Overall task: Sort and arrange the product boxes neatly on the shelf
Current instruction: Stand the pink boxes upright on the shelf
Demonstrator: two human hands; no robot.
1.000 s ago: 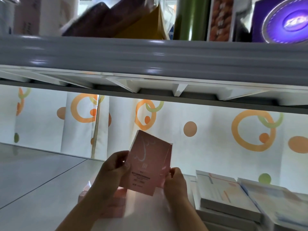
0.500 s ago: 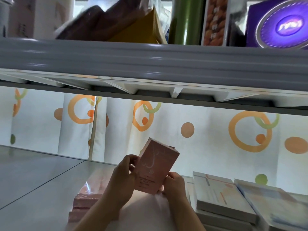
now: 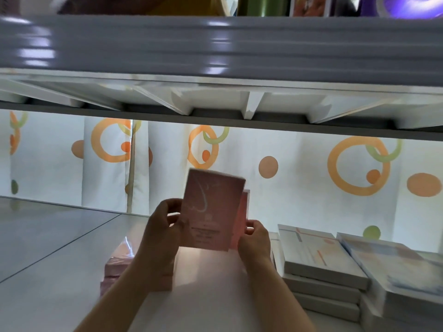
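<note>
Across the top of the frame runs the thick grey upper shelf board (image 3: 215, 51), its white ribbed underside showing beneath it, with blurred packages cut off along the top edge. Behind the open bay hangs a white curtain printed with orange rings and green and orange dots (image 3: 299, 164), filling the middle band of the frame from left to right. The smooth pale grey lower shelf (image 3: 48, 248) spreads over the lower left and bottom, a dark seam crossing it diagonally.

At the lower right, flat white boxes with pastel printing (image 3: 318, 257) lie stacked in at least two piles, just beside each other. Left of centre at the bottom, a low stack of flat pink boxes (image 3: 115, 267) rests on the lower shelf, partly hidden behind the left forearm.

In the centre of the frame a pink rectangular carton with a pale curved logo and small print (image 3: 211, 212) is held upright, slightly tilted, above the shelf surface. A second pink edge shows just behind its right side; whether that is another box cannot be told. The left hand (image 3: 163, 226) grips the carton's left edge with curled fingers, and the right hand (image 3: 255, 238) pinches its lower right corner.
</note>
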